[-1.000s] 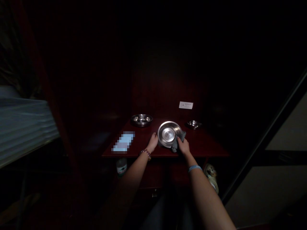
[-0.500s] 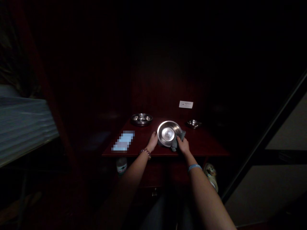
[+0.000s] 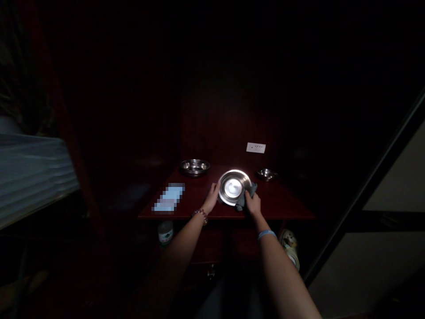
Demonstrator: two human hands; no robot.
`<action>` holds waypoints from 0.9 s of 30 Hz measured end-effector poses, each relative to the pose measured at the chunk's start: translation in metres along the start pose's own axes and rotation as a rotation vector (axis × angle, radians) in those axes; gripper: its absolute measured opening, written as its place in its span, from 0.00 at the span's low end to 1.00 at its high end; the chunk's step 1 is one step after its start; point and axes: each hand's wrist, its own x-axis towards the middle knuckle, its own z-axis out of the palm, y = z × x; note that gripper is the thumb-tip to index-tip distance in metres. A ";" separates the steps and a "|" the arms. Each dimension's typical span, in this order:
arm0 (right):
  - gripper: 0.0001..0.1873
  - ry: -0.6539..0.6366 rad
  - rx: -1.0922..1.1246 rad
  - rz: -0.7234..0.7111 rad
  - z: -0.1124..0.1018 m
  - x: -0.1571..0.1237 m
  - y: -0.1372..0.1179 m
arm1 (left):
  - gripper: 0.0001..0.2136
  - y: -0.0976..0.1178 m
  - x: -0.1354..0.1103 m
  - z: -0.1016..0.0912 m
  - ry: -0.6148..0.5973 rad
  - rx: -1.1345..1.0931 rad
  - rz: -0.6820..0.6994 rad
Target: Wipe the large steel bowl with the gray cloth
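A shiny round metal bowl (image 3: 233, 188) is held tilted over the dark red desk, its inside facing me. My left hand (image 3: 211, 197) grips the bowl's left rim; a beaded bracelet circles that wrist. Around a dark grey cloth (image 3: 241, 201) my right hand (image 3: 253, 202) is closed, pressing it against the bowl's right rim. A blue band sits on the right wrist. Behind the bowl, to the left, rests another round metal bowl or dish (image 3: 195, 167). A smaller metal bowl (image 3: 267, 174) lies at the back right.
The desk (image 3: 282, 206) ends at a front edge beneath my hands. A blurred-out bright rectangle (image 3: 169, 198) lies on its left. Under it are a bottle (image 3: 165, 233) on the left and a light-coloured clog (image 3: 290, 250) on the right. A white socket panel (image 3: 256, 147) is on the back wall.
The view has shifted slightly. The bowl has tilted a little and its centre now reflects more brightly. Both hands keep their hold on bowl and cloth.
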 end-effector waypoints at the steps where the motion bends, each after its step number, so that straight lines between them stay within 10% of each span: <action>1: 0.25 0.020 0.002 0.001 0.000 0.000 -0.001 | 0.20 0.001 -0.002 0.001 -0.015 0.010 0.011; 8: 0.25 0.107 0.051 0.002 -0.008 0.001 -0.001 | 0.23 0.012 -0.016 0.006 -0.346 0.256 0.096; 27: 0.23 -0.063 0.046 -0.054 -0.011 0.004 0.003 | 0.20 0.004 -0.014 0.004 -0.237 0.435 0.173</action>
